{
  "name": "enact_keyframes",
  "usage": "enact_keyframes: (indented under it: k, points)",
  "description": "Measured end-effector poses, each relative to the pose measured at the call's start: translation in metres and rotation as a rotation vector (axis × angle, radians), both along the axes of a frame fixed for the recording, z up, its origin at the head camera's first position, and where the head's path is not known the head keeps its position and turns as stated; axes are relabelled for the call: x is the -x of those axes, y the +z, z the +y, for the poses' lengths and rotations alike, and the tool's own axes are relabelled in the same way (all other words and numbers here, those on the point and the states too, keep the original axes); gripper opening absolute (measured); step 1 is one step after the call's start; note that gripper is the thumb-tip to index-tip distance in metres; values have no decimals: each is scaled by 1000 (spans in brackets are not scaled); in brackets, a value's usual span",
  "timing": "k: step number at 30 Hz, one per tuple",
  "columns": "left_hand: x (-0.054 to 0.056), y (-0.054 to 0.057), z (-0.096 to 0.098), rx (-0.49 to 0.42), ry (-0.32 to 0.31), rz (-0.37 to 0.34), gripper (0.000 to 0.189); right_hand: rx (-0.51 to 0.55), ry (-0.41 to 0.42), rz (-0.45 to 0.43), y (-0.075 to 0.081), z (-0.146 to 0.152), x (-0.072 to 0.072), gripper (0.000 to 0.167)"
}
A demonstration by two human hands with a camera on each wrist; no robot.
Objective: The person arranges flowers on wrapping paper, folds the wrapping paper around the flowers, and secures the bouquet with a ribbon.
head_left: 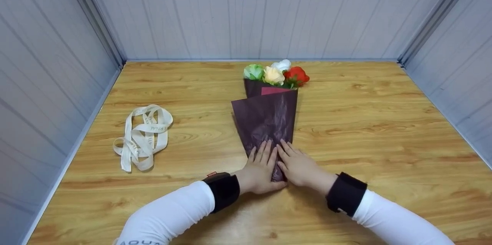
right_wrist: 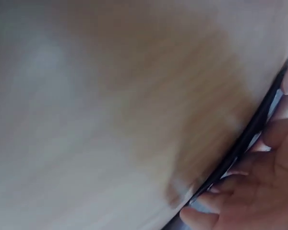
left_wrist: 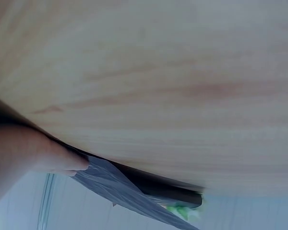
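Both hands lie on the narrow lower part of one dark purple wrapping paper [head_left: 265, 116]. The left hand [head_left: 258, 170] has its fingers straight and somewhat spread, palm down, with the thumb reaching across near the lower tip of the paper. The right hand [head_left: 301, 166] comes from the other side, also palm down, its fingers extended on the paper and its fingertips near those of the left. Neither hand pinches anything. It seems to me that they press from two sides so that the folded layers do not spring open; in the left wrist view, the wide end of the upper flap stands a little apart from the layer under it.

The paper widens away from the person like a cone, and a magenta piece [head_left: 273, 90] shows at its mouth. There four flower heads look out: green [head_left: 253, 72], cream [head_left: 273, 76], white [head_left: 282, 64] and red [head_left: 296, 76]. Probably they point to the far side so that the blooms are not crushed under the palms.

Well apart on the left, a cream printed ribbon [head_left: 155, 127] lies in loose loops on the wooden surface [head_left: 384, 129], perhaps put there to leave the middle free for the wrapping.
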State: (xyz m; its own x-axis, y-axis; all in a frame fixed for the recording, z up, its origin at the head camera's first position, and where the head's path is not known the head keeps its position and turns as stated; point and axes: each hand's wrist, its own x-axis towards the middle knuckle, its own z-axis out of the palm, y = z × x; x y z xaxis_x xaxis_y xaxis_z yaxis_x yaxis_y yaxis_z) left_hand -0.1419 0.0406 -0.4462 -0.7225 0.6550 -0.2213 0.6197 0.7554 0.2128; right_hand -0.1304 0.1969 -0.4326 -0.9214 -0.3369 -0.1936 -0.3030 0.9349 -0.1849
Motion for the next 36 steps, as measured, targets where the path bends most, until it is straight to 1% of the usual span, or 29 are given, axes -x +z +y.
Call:
enact_keyframes:
  k: [3, 8, 15, 17, 21, 28, 36]
  points:
    - [1, 0, 0, 18, 9, -6, 98, 23, -22, 1, 1, -2, 11, 53]
    - [2, -1, -2, 15, 13, -16, 99, 80, -56, -19, -3, 2, 35, 55]
    - [1, 2, -2, 40, 8, 0, 99, 76, -119, -73, -2, 8, 70, 64]
    - [1, 2, -2, 40, 4, 5, 99, 97, -133, -86, -1, 11, 76, 65]
    - [1, 1, -1, 42, 4, 11, 99, 98, -152, -104, 1, 15, 87, 67]
    - [-1, 3, 1, 42, 2, 29, 98, 104, -223, -121, 3, 22, 105, 75]
    - [-3, 5, 0, 40, -1, 34, 98, 112, -246, -156, 7, 27, 127, 81]
